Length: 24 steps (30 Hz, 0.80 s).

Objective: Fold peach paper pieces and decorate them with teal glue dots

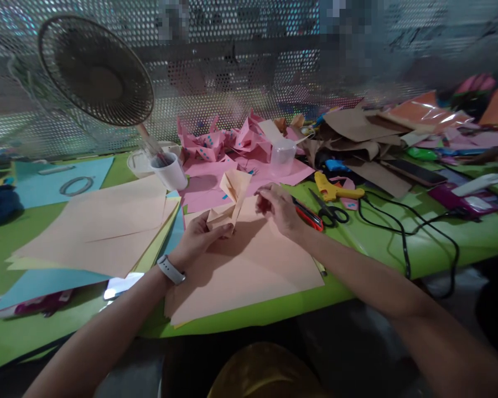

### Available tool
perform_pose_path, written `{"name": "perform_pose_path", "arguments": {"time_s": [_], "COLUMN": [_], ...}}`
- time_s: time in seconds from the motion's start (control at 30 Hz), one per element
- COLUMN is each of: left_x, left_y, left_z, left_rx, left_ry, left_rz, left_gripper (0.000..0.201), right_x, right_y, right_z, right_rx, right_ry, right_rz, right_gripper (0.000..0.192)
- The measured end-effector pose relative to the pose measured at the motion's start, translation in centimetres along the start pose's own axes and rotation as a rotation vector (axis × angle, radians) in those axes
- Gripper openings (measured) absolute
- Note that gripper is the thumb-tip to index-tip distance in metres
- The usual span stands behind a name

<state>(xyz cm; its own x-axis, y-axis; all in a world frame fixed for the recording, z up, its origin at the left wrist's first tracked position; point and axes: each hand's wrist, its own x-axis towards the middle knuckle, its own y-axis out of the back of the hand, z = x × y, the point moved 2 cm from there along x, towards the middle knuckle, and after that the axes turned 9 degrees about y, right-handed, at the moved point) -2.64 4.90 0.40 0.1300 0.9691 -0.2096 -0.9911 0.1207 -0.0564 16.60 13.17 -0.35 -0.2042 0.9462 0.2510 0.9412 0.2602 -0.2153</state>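
Note:
My left hand [205,236], with a pale watch strap on its wrist, grips a folded peach paper piece [231,198], thumb in front and fingers behind. The piece stands up with creased flaps spread at its top. Just to its right, my right hand [275,205] hangs apart from it with the fingers curled in; whether anything small sits between the fingertips is hidden. Beneath both hands lies a stack of peach paper sheets [249,276]. A red utility knife [309,215] and black scissors [331,213] lie close beside my right hand.
A yellow glue gun [336,189] trails a black cable [402,237] over the green table [382,249]. Pink folded paper pieces [216,142], a clear plastic cup [283,157] and a white cup [169,172] stand behind. A fan [95,72] rises at left; peach sheets [95,226] lie below.

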Motion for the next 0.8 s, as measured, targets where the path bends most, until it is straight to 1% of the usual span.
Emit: {"name": "perform_pose_path", "arguments": {"time_s": [0.07, 0.13, 0.2, 0.27, 0.33, 0.4, 0.43, 0.47, 0.53, 0.63, 0.73, 0.8], "left_x": [-0.1, -0.2, -0.3, -0.2, -0.2, -0.2, -0.3, -0.3, -0.4, -0.4, -0.3, -0.5], "left_y": [-0.2, -0.4, -0.3, 0.3, 1.0, 1.6, 1.8, 1.9, 1.8, 1.3, 0.6, 0.3], "left_z": [-0.2, -0.3, -0.2, 0.2, 0.7, 1.3, 1.5, 1.7, 2.0, 2.5, 2.9, 3.0], "left_rx": [0.006, 0.055, 0.106, 0.093, 0.046, 0.038, 0.046, 0.052, 0.033, -0.035, -0.132, -0.189], "left_ry": [0.002, 0.018, 0.019, -0.032, -0.129, -0.234, -0.273, -0.297, -0.315, -0.279, -0.18, -0.113], "left_rz": [-0.02, -0.05, -0.034, 0.056, 0.201, 0.324, 0.352, 0.349, 0.292, 0.179, 0.067, -0.004], "left_gripper": [0.036, 0.034, 0.034, 0.038, 0.04, 0.035, 0.034, 0.035, 0.043, 0.046, 0.04, 0.032], "right_x": [0.1, 0.1, 0.3, 0.6, 0.8, 0.7, 0.6, 0.4, -0.1, -1.1, -1.9, -2.2], "right_y": [-0.5, -1.0, -1.2, -1.1, -0.9, -0.8, -0.9, -1.1, -1.8, -3.1, -3.7, -3.6], "right_z": [-0.3, -0.6, -0.7, -0.7, -1.0, -1.6, -2.0, -2.4, -3.3, -3.9, -4.0, -4.0], "right_rx": [-0.052, -0.124, -0.194, -0.286, -0.388, -0.517, -0.6, -0.7, -0.94, -1.263, -1.439, -1.476], "right_ry": [-0.01, -0.003, 0.027, 0.076, 0.137, 0.218, 0.279, 0.358, 0.548, 0.828, 1.041, 1.128], "right_rz": [-0.127, -0.262, -0.323, -0.315, -0.296, -0.315, -0.33, -0.347, -0.389, -0.472, -0.493, -0.467], "right_gripper": [0.028, 0.03, 0.033, 0.035, 0.035, 0.032, 0.029, 0.026, 0.02, 0.02, 0.026, 0.026]}}
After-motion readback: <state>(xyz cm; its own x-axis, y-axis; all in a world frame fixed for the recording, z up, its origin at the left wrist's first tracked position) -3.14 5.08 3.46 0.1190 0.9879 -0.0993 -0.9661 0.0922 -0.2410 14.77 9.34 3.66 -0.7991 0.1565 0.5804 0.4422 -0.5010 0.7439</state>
